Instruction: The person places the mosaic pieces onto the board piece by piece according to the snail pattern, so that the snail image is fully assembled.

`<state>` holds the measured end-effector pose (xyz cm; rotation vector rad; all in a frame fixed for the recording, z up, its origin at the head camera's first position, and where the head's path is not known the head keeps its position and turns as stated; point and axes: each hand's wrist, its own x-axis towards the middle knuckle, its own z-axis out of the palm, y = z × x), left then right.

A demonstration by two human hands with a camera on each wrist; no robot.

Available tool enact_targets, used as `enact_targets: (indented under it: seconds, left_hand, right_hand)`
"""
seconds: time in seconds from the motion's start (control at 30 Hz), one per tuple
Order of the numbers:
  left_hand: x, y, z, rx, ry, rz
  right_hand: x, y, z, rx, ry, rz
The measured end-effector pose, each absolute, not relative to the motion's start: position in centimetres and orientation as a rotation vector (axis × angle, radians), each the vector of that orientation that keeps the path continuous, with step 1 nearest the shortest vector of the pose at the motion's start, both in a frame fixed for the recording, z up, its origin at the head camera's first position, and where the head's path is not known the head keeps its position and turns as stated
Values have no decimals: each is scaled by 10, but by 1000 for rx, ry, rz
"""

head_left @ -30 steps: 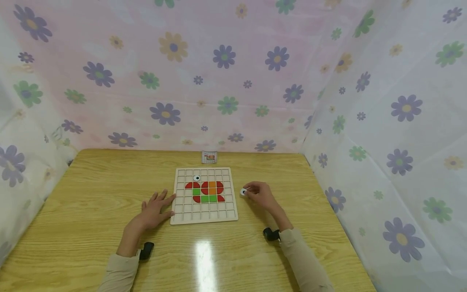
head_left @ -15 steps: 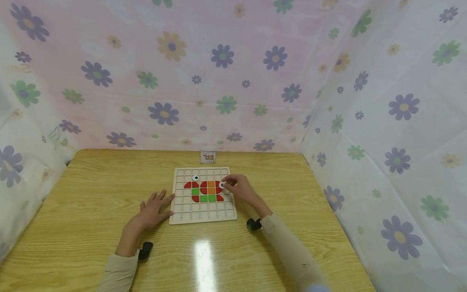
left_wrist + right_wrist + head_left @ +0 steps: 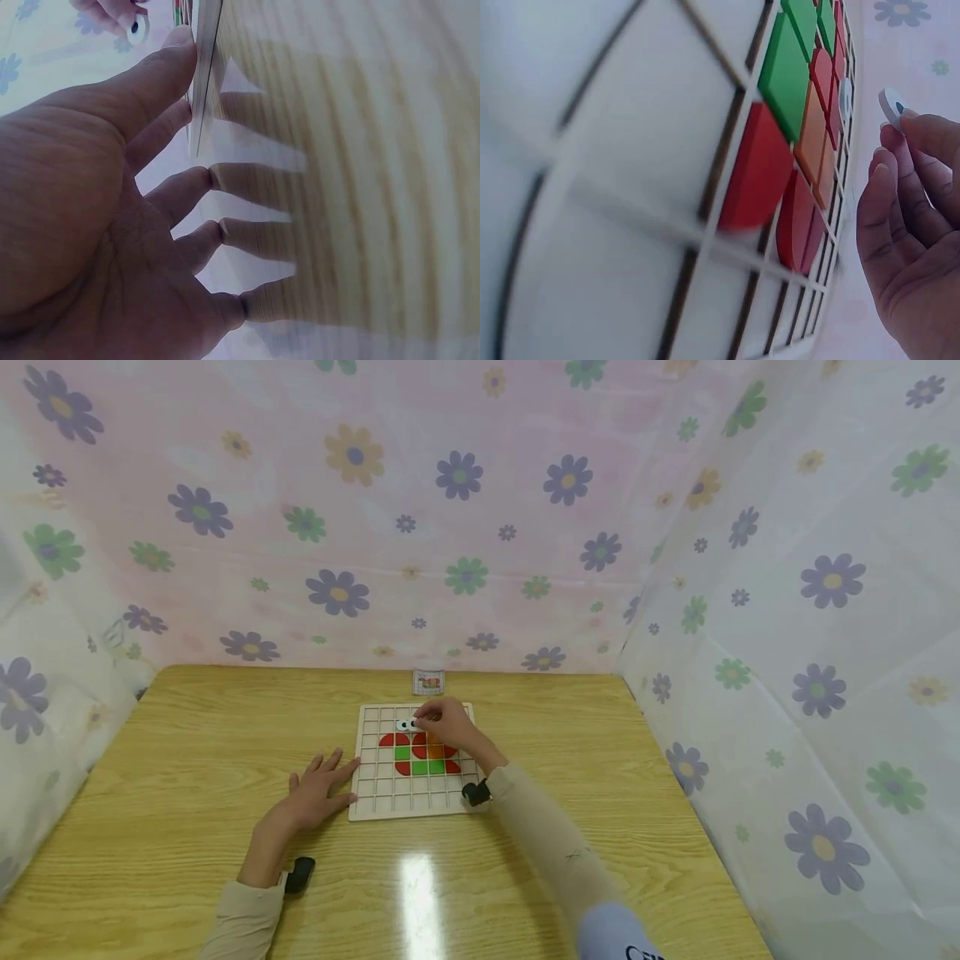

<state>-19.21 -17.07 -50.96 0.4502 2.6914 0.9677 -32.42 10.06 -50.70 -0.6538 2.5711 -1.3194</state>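
A square wooden grid board (image 3: 378,806) lies on the table and carries red, green and orange flat pieces, such as a green square (image 3: 402,752). A white eye disc (image 3: 402,726) sits in an upper cell. My right hand (image 3: 450,724) pinches a second white eye disc (image 3: 891,109) between thumb and finger, held above the board beside the first one. The right wrist view shows this disc clear of the board's surface. My left hand (image 3: 311,795) rests with spread fingers on the table, thumb and forefinger touching the board's left edge.
A small picture card (image 3: 428,682) stands behind the board, near the table's back edge. Flowered cloth (image 3: 480,510) hangs around the wooden table (image 3: 187,760). Black cameras, such as the left wrist camera (image 3: 300,876), are worn on both wrists.
My right hand has moved left with its eye disc, from beside the board's right edge to over the upper cells near the other eye disc. The left hand has stayed put.
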Motion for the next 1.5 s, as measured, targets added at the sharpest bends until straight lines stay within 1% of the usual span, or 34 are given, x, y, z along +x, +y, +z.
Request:
enact_targets:
  seconds: [0.3, 0.57, 0.7, 1.13, 1.5]
  left_hand:
    - [-191, -170, -509, 456, 2693, 968]
    - [-191, -171, -511, 460, 2699, 959]
    - [-191, -170, -512, 460, 2696, 958]
    - [-192, -171, -513, 473, 2693, 968]
    - [-192, -173, -515, 483, 2694, 970]
  right_hand:
    - [-334, 80, -512, -556, 2577, -1324]
    - [-337, 64, -515, -590, 2609, -1343]
    - [-336, 57, -517, -553, 2613, -1317]
    - [-338, 47, -520, -509, 2693, -1126]
    - [-335, 44, -521, -468, 2706, -1142]
